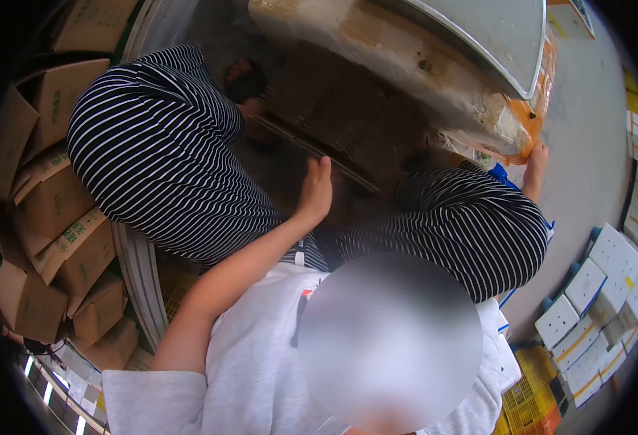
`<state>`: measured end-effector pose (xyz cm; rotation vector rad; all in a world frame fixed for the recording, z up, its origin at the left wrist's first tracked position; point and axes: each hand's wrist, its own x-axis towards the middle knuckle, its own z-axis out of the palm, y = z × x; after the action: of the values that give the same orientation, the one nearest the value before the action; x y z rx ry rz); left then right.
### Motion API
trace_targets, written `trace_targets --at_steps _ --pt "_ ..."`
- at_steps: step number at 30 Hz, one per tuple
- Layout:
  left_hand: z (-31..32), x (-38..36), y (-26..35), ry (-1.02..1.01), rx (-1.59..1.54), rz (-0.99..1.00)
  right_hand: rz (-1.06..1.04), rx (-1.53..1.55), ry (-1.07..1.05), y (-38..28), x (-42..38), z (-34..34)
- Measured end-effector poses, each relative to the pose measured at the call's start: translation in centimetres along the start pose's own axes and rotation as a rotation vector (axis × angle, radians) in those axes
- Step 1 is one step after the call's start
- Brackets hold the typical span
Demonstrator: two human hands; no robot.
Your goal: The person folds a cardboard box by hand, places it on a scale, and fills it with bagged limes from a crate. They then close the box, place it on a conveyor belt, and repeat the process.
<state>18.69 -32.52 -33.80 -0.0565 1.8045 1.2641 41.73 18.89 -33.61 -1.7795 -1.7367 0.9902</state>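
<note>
Where cartons (83, 254) lean at far left: outer edges lost in the dark lens rim.
Left hand (317, 194): between the striped trouser legs (159, 145), fingers slightly apart, nothing visible held; ground (290, 72) behind too dark to make out.
Foam box (384, 61): upper right, beyond the lap — dirty white, brown-stained, orange tape (528, 127) at its right end; top mostly hidden by a metal tray (489, 36), both cut off above.
Right hand (536, 161): at the taped corner, forearm mostly hidden — cannot tell whether clamped or loose.

Blk trousers (166, 152) w/ wht stripes, brn ctns (85, 257), org tape (523, 130), yel crate (528, 391).
</note>
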Motion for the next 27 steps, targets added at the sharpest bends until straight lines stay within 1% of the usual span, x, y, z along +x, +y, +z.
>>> trace_targets --at_steps 1,4,7,10,12,13,14,17,18,20,21,22,23,24,25,27 --pt "-0.2 -0.2 0.2 0.002 0.026 0.011 0.001 0.015 -0.018 -0.6 -0.4 0.0" --pt "-0.6 -1.0 1.1 0.001 -0.107 0.023 -0.022 0.005 -0.024 -0.8 -0.5 0.1" --pt "-1.5 -1.5 1.7 0.032 0.125 0.164 -0.045 -0.012 0.005 -0.6 -0.3 0.4" --pt "-1.6 -0.4 0.7 0.048 0.102 0.125 -0.047 -0.01 -0.005 -0.8 -0.4 0.7" --pt "-1.5 -0.2 1.2 0.054 0.027 0.038 -0.042 -0.013 -0.018 -1.4 -1.1 0.6" --pt "-1.5 -0.3 2.1 0.056 -0.01 -0.003 -0.042 -0.015 -0.018 -2.5 -2.2 0.8" --pt "-1.9 -0.8 3.4 0.011 -0.078 -0.074 -0.042 -0.018 -0.017 -3.0 -2.7 0.7" --pt "-2.8 -1.7 4.7 -0.037 -0.049 -0.177 -0.042 -0.002 -0.034 -2.3 -2.1 0.8" --pt "-3.0 -2.7 5.2 -0.045 -0.068 -0.137 -0.051 0.01 -0.038 -2.3 -1.7 0.9" --pt "-4.5 -5.4 7.4 -0.113 -0.034 -0.146 -0.052 0.022 -0.041 -1.8 -1.8 1.0" --pt "-5.2 -7.2 8.7 -0.141 -0.093 -0.154 -0.046 0.022 -0.036 -2.0 -2.4 1.0" --pt "-6.3 -9.0 10.1 -0.165 -0.084 -0.153 -0.043 0.021 -0.032 -2.8 -3.1 1.1" --pt "-6.4 -11.1 12.7 -0.125 -0.109 -0.148 -0.044 0.022 -0.029 -3.3 -3.3 1.0" --pt "-7.5 -12.0 13.9 -0.15 -0.168 -0.179 -0.041 0.005 -0.018 -2.8 -2.9 0.9" --pt "-8.5 -12.7 15.3 -0.158 -0.226 -0.145 -0.05 -0.005 -0.006 -2.4 -2.1 1.0" --pt "-9.0 -12.5 15.4 -0.197 -0.291 -0.181 -0.089 -0.041 0.015 -2.4 -1.7 1.5"
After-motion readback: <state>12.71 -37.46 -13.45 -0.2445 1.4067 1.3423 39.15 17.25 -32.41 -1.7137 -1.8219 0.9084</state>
